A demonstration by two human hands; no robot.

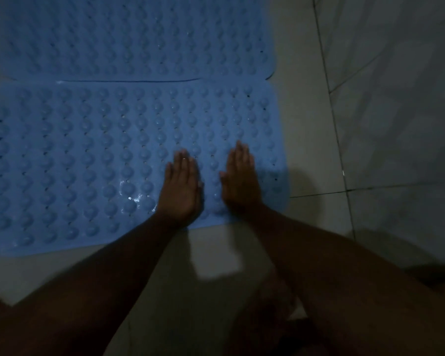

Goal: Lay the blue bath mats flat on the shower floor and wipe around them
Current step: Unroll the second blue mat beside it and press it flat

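Note:
Two blue bumpy bath mats lie flat on the pale tiled floor, side by side. The near mat (pixel 88 155) fills the middle of the view, and the far mat (pixel 129 34) lies beyond it, their long edges touching or slightly overlapping. My left hand (pixel 181 186) rests palm down on the near mat close to its right end, fingers together and extended. My right hand (pixel 240 176) lies flat beside it, nearer the mat's right edge. Neither hand holds anything. A wet shiny patch shows on the near mat left of my left hand.
Pale floor tiles (pixel 308 124) with dark grout lines run along the right of the mats and in front of the near mat. A tiled wall (pixel 401 98) rises at the right. The light is dim, and my forearms cast shadows on the floor.

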